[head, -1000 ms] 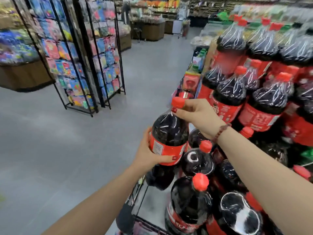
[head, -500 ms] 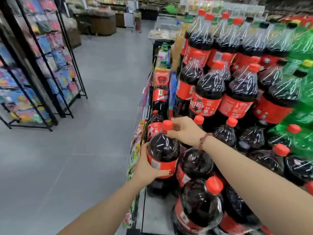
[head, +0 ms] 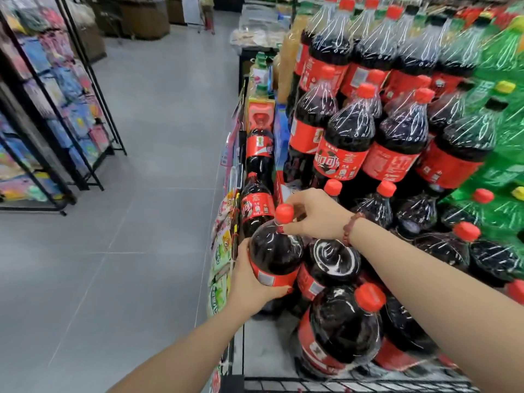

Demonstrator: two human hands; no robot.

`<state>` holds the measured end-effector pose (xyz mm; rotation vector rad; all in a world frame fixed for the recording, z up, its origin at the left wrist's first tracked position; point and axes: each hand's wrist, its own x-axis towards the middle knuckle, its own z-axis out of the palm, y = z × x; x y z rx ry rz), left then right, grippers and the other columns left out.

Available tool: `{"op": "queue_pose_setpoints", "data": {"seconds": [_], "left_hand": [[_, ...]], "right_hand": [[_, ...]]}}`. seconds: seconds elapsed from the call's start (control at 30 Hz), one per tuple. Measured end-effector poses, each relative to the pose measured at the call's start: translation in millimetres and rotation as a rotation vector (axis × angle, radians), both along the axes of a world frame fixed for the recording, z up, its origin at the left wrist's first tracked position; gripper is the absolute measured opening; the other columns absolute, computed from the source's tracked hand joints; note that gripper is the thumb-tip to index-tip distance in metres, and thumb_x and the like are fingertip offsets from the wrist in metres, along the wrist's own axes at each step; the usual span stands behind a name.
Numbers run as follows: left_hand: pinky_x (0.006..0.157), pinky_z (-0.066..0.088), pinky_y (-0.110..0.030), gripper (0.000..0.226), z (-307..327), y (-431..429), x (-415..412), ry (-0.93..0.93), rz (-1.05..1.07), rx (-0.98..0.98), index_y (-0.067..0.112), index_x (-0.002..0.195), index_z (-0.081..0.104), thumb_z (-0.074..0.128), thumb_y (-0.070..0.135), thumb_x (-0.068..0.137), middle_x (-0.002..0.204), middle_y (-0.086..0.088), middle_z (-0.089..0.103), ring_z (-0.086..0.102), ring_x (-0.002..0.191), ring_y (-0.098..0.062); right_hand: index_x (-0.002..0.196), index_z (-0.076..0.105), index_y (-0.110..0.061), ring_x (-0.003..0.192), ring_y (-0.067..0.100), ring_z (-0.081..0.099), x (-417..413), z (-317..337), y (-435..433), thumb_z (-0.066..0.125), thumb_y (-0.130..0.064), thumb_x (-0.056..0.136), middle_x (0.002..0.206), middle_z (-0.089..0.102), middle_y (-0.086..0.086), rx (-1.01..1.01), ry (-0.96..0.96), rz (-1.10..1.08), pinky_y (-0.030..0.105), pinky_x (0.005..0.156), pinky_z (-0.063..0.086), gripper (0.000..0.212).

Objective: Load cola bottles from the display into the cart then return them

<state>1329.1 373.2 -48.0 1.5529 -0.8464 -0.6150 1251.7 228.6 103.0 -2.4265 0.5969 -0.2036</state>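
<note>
I hold one large cola bottle (head: 276,255) with a red cap and red label, upright at the left edge of the low display shelf (head: 263,353). My left hand (head: 249,282) wraps its label from the left side. My right hand (head: 314,215) pinches its neck just below the cap. It touches a neighbouring cola bottle (head: 330,265) on its right. Another bottle (head: 343,327) stands nearer to me. Shrink-wrapped cola packs (head: 368,137) are stacked behind. The cart is not in view.
Green soda packs (head: 504,154) fill the right side. Snack packets (head: 222,251) hang along the shelf's left edge. A wide grey floor aisle (head: 127,222) lies to the left, with black wire racks (head: 56,109) of colourful goods beyond it.
The bottle in my hands has gone down and toward the shelf, from raised in the air to resting level beside the other bottles. My view has turned right toward the display.
</note>
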Motion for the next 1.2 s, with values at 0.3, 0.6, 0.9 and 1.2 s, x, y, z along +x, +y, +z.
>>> {"op": "queue_pose_setpoints", "data": {"seconds": [0.3,0.6,0.9,1.2], "left_hand": [[0.084,0.041,-0.003,0.101,-8.0,3.6,-0.8,-0.049,-0.017,-0.022,0.04,0.123,0.035,0.095,0.007,0.049,0.12,0.018,0.056,0.055,0.108,0.014],[0.085,0.041,-0.002,0.105,-9.0,4.7,3.3,-0.026,-0.076,0.002,0.04,0.125,0.03,0.095,0.005,0.05,0.124,0.014,0.053,0.053,0.11,0.015],[0.108,0.04,-0.027,0.11,-4.7,12.6,1.7,0.047,-0.11,-0.04,0.042,0.138,0.032,0.095,0.034,0.048,0.137,0.016,0.049,0.048,0.127,0.002],[0.106,0.029,-0.012,0.101,56.5,21.7,0.6,0.051,-0.096,-0.143,0.035,0.141,0.034,0.087,0.033,0.055,0.147,0.017,0.039,0.035,0.135,0.008]], "right_hand": [[0.078,0.072,-0.007,0.064,0.004,0.061,-12.1,0.6,11.4,0.082,-0.011,0.066,0.073,0.07,-0.001,0.014,-0.026,-0.031,0.014,0.063,0.049,0.016],[0.073,0.063,-0.025,0.072,0.007,0.064,-15.3,-3.2,15.1,0.083,-0.015,0.068,0.077,0.068,-0.005,0.066,-0.032,-0.091,0.021,0.073,0.053,0.023],[0.097,0.07,-0.014,0.095,0.01,0.068,-33.6,-12.2,23.7,0.078,-0.006,0.075,0.1,0.073,0.002,0.349,-0.147,-0.144,0.022,0.091,0.051,0.025],[0.11,0.066,-0.012,0.093,0.015,0.068,-97.8,3.9,39.9,0.069,-0.001,0.082,0.108,0.071,0.009,0.562,-0.373,-0.349,0.02,0.077,0.053,0.03]]}}
